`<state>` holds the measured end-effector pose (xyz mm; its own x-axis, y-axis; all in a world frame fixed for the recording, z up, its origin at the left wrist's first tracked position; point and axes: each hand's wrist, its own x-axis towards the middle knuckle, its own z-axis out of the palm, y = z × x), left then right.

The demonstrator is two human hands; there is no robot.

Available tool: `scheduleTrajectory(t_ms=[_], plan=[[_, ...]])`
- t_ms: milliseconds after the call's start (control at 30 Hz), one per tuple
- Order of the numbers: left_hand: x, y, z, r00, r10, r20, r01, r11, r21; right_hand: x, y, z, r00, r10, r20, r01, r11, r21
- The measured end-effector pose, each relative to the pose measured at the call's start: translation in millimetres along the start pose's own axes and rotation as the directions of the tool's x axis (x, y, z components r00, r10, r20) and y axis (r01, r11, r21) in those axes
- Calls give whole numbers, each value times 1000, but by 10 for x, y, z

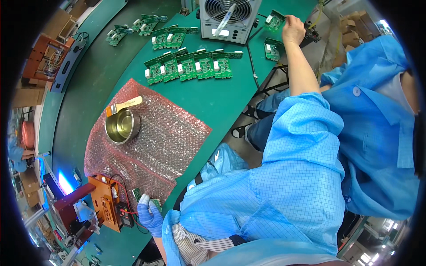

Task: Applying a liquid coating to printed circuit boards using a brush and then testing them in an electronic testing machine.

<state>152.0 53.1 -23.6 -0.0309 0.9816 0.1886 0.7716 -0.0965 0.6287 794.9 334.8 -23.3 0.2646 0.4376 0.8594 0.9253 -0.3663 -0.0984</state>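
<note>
My right hand [293, 31] is stretched out to the far right, its fingers pinching the edge of a green circuit board [274, 21] beside the fan unit. A second circuit board [271, 51] lies just below it at the table edge. Close to my body, my left hand [151, 216] wears a blue and white glove. Its fingers are closed on another green circuit board [156, 203], which they partly cover. A pink bubble-wrap sheet [177, 133] lies beyond that hand, bearing a metal cup [122, 136] of yellowish liquid with a wooden-handled brush [128, 105] across its rim.
Several circuit boards [187, 67] stand in rows on the green table [239, 95]. A fan unit [227, 33] is at the back. An orange fixture [104, 205] with red leads stands left of my left hand. Another person in a blue coat [377, 119] sits close on the right.
</note>
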Motion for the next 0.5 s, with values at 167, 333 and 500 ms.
scheduleTrajectory(t_ms=[167, 333, 500], plan=[[157, 90, 80, 991, 85, 98, -85, 996, -9, -36, 112, -75, 922, 369, -120, -311, 888, 340], [284, 212, -74, 973, 231, 31, -232, 971, 59, -646, -1258, -978, 915, 368, 163, -340, 490, 802], [521, 407, -153, 994, -107, 24, 109, 981, -160, -1418, -2949, -2002, 480, -549, 684, -749, 150, 646]])
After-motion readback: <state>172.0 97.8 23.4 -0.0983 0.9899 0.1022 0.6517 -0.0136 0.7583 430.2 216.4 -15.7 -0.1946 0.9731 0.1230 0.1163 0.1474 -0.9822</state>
